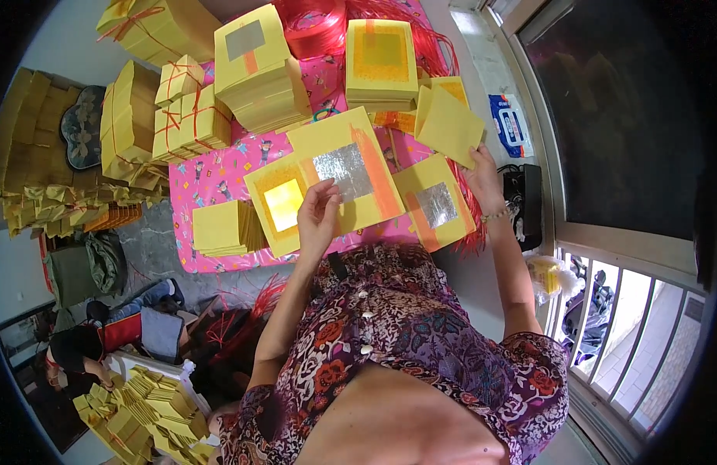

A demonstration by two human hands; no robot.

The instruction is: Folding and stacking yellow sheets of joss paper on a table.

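My right hand [485, 182] pinches the edge of some folded yellow paper [451, 124] at the right of the table, beside the window wall. My left hand [320, 217] is over the overlapping sheets in front of me, its fingers loosely bent and nothing visible in them. Beneath it lie a yellow sheet with a gold square [283, 205] and a larger yellow sheet with a silver foil square [344, 172] and an orange stripe. Close to my right forearm is another yellow sheet with silver foil [439, 204].
The pink patterned tabletop [219, 174] carries a tall silver-topped paper stack [265, 97], a gold-topped stack [380, 62], string-tied bundles [203, 116], a fanned yellow pile [221, 229] and red plastic string [312, 27]. At lower left, another person [75, 349] is beside heaped yellow paper [153, 407]. Window bars [630, 341] stand right.
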